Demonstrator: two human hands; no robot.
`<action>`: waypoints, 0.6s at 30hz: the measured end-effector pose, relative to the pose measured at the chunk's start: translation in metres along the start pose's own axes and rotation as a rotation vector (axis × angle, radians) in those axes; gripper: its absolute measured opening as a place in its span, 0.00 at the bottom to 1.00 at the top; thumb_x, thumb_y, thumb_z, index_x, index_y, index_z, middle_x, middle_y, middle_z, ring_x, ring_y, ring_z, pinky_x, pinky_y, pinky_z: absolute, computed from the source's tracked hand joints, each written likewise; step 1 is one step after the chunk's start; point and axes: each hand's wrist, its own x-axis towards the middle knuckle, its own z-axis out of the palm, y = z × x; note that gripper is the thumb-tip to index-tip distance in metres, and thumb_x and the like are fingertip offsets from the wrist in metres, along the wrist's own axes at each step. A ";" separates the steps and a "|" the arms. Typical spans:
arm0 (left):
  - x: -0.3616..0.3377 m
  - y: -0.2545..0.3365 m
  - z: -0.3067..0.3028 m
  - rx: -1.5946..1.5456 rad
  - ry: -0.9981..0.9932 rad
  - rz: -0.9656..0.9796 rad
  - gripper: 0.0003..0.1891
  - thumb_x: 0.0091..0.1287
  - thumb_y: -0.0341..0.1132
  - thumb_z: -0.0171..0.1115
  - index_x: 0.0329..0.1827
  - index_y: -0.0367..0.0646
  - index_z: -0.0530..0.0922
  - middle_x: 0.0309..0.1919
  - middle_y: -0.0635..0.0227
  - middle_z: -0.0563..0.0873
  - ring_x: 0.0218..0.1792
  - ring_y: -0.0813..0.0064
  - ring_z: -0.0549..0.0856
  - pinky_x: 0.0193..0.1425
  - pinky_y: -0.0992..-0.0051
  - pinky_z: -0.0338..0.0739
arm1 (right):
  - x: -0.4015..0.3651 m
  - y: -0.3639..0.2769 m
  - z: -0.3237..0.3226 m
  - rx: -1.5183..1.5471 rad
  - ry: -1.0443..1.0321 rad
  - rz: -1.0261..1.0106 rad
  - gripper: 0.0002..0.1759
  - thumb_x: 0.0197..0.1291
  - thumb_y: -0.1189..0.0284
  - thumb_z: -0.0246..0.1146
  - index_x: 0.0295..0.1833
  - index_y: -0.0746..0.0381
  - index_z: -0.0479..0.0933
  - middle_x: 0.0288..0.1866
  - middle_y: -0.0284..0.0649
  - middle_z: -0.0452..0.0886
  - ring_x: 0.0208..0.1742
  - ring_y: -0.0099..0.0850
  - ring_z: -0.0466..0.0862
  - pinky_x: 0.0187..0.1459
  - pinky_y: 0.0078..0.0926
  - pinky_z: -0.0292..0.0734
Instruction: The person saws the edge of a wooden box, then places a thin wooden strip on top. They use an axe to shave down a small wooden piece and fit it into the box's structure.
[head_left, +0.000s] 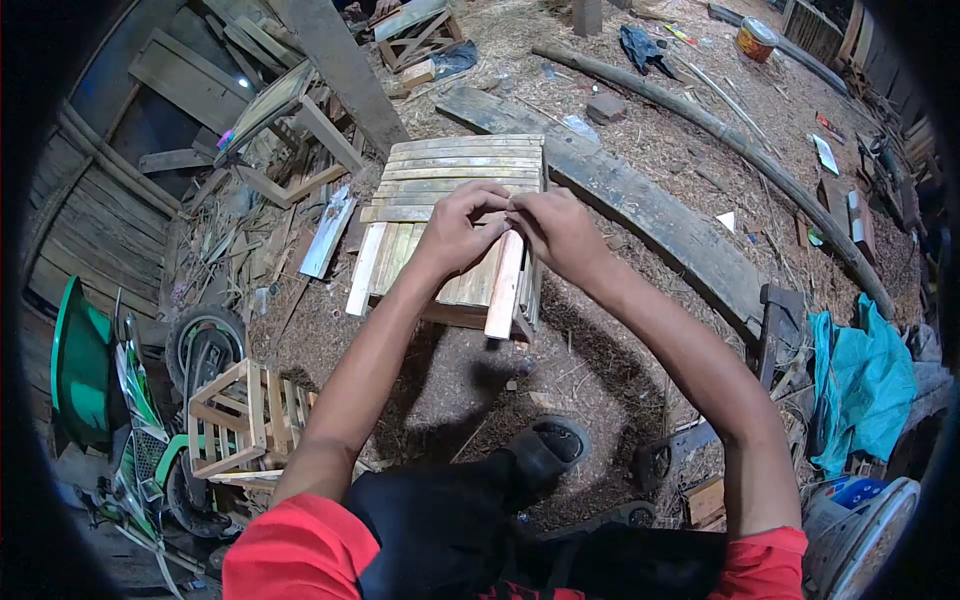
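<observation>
No legible text, number, brand or sign in this view. Tin can (756, 38), far beyond and to the right of the wooden crate (465, 165): orange and yellow label, print too small to read. Flat packet (826, 153), on the ground well to the right of the crate: coloured printing, illegible. Blue tub (853, 492), near and to the right of the crate: any marking is blurred. Green motorbike (135, 410), near and to the left of the crate: white graphics on its panels, no letters can be made out
</observation>
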 end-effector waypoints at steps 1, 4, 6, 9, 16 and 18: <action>0.000 0.001 0.000 -0.022 -0.011 -0.038 0.12 0.59 0.26 0.71 0.46 0.37 0.85 0.51 0.61 0.86 0.54 0.68 0.85 0.58 0.72 0.80 | 0.000 0.001 -0.004 0.095 -0.027 0.106 0.07 0.65 0.71 0.64 0.44 0.63 0.81 0.38 0.50 0.87 0.38 0.45 0.88 0.40 0.39 0.81; 0.000 0.002 -0.001 -0.045 -0.031 -0.093 0.11 0.60 0.25 0.71 0.46 0.35 0.85 0.53 0.61 0.85 0.56 0.71 0.84 0.59 0.73 0.78 | 0.001 0.007 -0.020 0.288 0.014 0.364 0.06 0.67 0.73 0.63 0.44 0.64 0.81 0.39 0.46 0.88 0.38 0.36 0.89 0.39 0.33 0.82; 0.001 0.001 -0.004 -0.003 -0.030 -0.069 0.11 0.61 0.26 0.71 0.47 0.35 0.85 0.54 0.62 0.85 0.56 0.71 0.84 0.59 0.73 0.78 | 0.000 0.016 -0.033 0.301 0.195 0.462 0.06 0.68 0.74 0.63 0.44 0.65 0.81 0.39 0.43 0.89 0.38 0.29 0.89 0.38 0.28 0.82; -0.004 0.003 -0.002 0.140 0.015 0.026 0.12 0.62 0.29 0.72 0.48 0.36 0.85 0.51 0.60 0.87 0.56 0.66 0.84 0.60 0.71 0.78 | -0.018 0.038 -0.044 0.566 0.167 0.651 0.07 0.70 0.76 0.63 0.45 0.70 0.79 0.38 0.41 0.88 0.38 0.23 0.86 0.41 0.21 0.82; -0.001 0.011 -0.001 0.269 0.019 0.163 0.10 0.62 0.30 0.71 0.44 0.36 0.84 0.47 0.59 0.87 0.52 0.59 0.85 0.60 0.65 0.77 | -0.083 0.039 -0.040 0.412 -0.085 0.779 0.05 0.69 0.76 0.64 0.43 0.68 0.77 0.34 0.37 0.86 0.33 0.20 0.83 0.36 0.20 0.80; 0.000 0.013 -0.003 0.291 -0.028 0.140 0.10 0.61 0.30 0.71 0.43 0.37 0.82 0.49 0.59 0.85 0.54 0.58 0.83 0.62 0.64 0.75 | -0.088 0.033 -0.044 0.435 -0.106 0.786 0.05 0.69 0.76 0.64 0.43 0.68 0.78 0.33 0.36 0.85 0.32 0.19 0.82 0.36 0.19 0.79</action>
